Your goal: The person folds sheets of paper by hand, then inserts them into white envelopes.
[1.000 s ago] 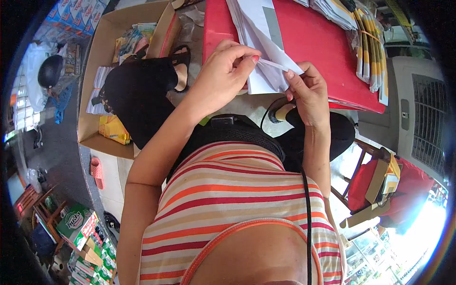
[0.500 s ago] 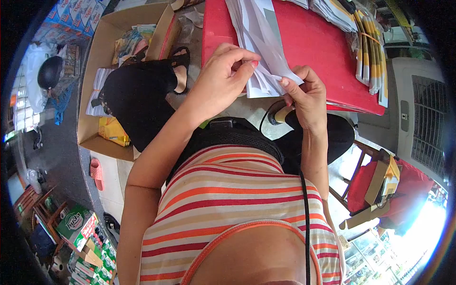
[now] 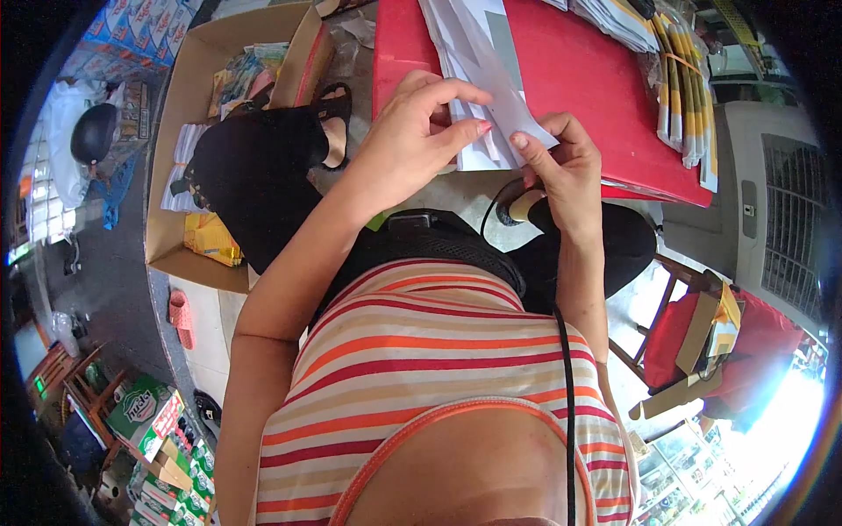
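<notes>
Long white sheets of paper lie stacked over the near edge of a red table. My right hand pinches the lower right corner of the top sheet between thumb and fingers, and the sheet curves up a little there. My left hand hovers at the left side of the stack. Its thumb and forefinger point right and stand apart over the paper, with no sheet visible between them. The other fingers of this hand are curled and partly hidden.
Bundles of yellow and white packets tied with a rubber band lie on the table's right side. A cardboard box with packets and paper stands at left. My legs are under the table edge. A black cord hangs down my front.
My left thumb and forefinger have parted and shifted slightly right over the paper. The top sheet lies flatter and wider near my right hand, which stays at the corner.
</notes>
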A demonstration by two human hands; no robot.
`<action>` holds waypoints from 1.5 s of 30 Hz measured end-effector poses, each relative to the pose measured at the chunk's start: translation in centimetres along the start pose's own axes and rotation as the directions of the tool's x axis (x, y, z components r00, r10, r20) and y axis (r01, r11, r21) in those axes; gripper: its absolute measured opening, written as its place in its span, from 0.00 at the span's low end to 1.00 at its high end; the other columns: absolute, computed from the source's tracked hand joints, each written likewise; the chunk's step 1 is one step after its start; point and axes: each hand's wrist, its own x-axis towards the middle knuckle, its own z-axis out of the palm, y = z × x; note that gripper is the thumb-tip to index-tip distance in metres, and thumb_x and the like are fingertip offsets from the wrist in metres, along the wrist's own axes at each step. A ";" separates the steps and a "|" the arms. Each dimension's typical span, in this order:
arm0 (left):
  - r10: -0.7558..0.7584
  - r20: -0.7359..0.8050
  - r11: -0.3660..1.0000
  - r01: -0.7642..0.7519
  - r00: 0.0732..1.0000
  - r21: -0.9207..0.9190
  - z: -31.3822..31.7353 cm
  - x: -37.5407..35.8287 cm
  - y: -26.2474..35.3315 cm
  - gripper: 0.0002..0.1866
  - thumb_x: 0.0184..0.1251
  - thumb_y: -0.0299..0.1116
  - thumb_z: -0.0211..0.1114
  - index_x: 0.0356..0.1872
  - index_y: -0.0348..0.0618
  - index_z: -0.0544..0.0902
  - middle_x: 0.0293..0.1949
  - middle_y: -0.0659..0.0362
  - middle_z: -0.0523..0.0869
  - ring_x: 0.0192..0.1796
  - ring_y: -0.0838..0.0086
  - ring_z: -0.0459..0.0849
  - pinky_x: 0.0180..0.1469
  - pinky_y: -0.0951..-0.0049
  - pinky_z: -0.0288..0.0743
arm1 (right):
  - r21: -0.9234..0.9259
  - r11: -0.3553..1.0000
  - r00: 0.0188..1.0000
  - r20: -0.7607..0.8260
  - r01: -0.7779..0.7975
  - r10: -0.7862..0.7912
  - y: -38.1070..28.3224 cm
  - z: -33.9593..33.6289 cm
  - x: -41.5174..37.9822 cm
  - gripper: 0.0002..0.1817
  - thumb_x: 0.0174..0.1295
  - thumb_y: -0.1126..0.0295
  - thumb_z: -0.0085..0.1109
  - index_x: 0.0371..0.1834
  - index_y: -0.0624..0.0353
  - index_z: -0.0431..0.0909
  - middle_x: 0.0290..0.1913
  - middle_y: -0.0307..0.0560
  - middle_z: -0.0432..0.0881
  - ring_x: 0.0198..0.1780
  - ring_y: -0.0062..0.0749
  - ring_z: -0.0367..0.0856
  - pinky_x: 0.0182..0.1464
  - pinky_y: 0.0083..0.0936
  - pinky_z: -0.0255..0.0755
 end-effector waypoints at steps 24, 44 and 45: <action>0.058 -0.005 0.997 -0.058 0.998 -0.046 0.0 0.4 -1.5 0.26 0.72 0.26 0.67 0.67 0.39 0.69 0.49 0.54 0.82 0.47 0.75 0.85 0.49 0.75 0.82 | -0.474 0.831 0.934 -0.048 0.291 -0.354 0.2 1.5 -0.6 0.12 0.63 0.78 0.62 0.50 0.60 0.79 0.45 0.52 0.79 0.36 0.45 0.83 0.39 0.35 0.78; -0.103 -0.036 0.993 0.100 0.994 -0.063 -0.6 1.1 -0.2 0.25 0.71 0.19 0.61 0.66 0.33 0.63 0.47 0.51 0.79 0.46 0.72 0.83 0.47 0.74 0.78 | -0.583 0.612 0.845 0.366 0.535 -0.390 -0.6 0.7 -0.4 0.11 0.64 0.73 0.66 0.48 0.62 0.84 0.45 0.50 0.79 0.42 0.44 0.82 0.44 0.35 0.77; -0.098 -0.036 0.993 0.096 0.994 -0.063 -0.4 1.1 -0.7 0.25 0.71 0.19 0.61 0.66 0.33 0.63 0.47 0.51 0.79 0.46 0.72 0.83 0.47 0.74 0.78 | -0.567 0.662 0.872 0.324 0.490 -0.367 -0.4 0.6 -0.4 0.09 0.65 0.73 0.66 0.47 0.63 0.84 0.44 0.49 0.79 0.40 0.40 0.81 0.42 0.32 0.76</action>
